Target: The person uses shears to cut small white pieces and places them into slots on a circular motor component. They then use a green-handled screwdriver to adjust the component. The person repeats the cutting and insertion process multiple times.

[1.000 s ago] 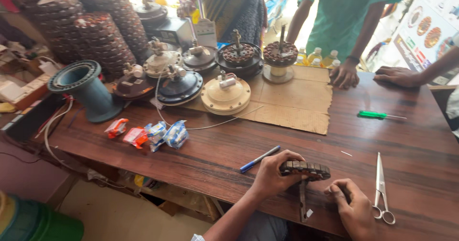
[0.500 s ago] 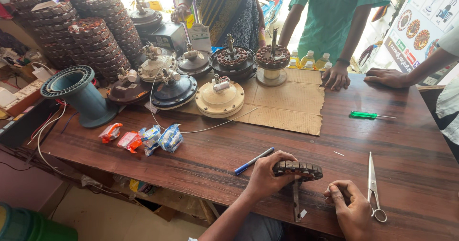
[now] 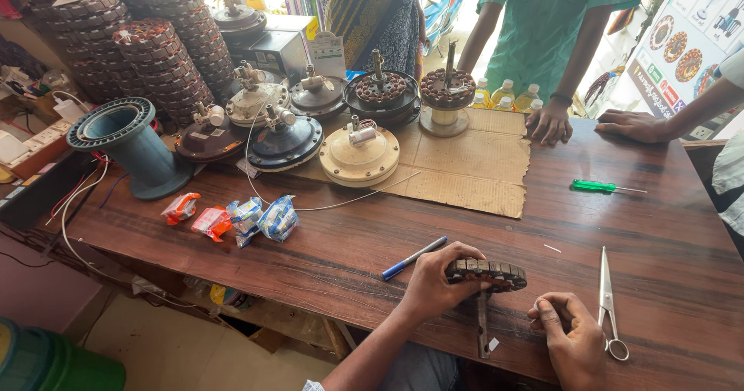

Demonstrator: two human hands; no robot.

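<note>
My left hand steadies a fan stator on its shaft at the lower middle of the frame.

The wooden table [image 3: 325, 259] fills most of the view, with a sheet of cardboard [image 3: 457, 162] at upper centre and motor housings along its far edge; a cream motor housing [image 3: 360, 156] sits nearest. My left hand [image 3: 434, 282] has its fingers wrapped around the stator [image 3: 488, 273], whose shaft [image 3: 483, 325] points toward me. My right hand [image 3: 570, 337] rests just beside it, fingers curled and pinched together, on what I cannot tell. I judge this a holding step before winding work; the next move needs a firm grip and a free end found. Scissors [image 3: 608, 306] lie right, a blue pen [image 3: 413, 258] left.
</note>
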